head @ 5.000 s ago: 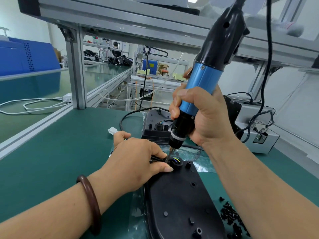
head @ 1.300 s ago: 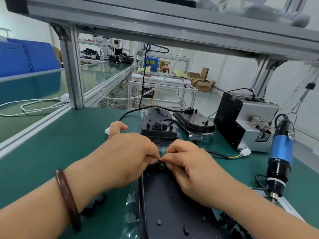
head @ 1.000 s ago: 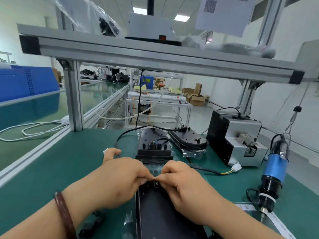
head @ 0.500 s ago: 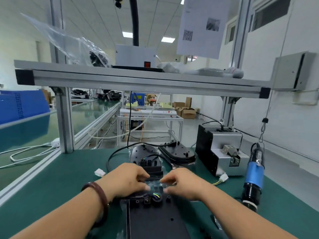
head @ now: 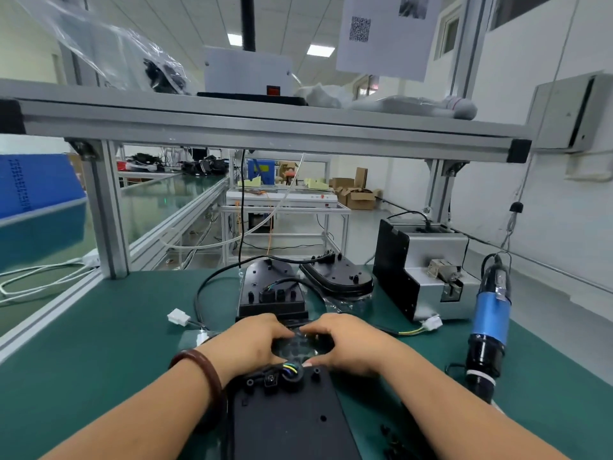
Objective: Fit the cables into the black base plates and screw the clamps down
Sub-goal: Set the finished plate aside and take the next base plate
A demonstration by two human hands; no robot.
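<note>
The left hand (head: 252,343) and right hand (head: 351,343) grip the base plate (head: 288,419) at its far end, fingers curled, with the cable (head: 291,369) between their thumbs.

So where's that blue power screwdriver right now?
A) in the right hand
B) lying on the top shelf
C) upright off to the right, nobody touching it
C: the blue screwdriver stands upright at the right, clear of the left hand and right hand, both at the black base plate.
</note>
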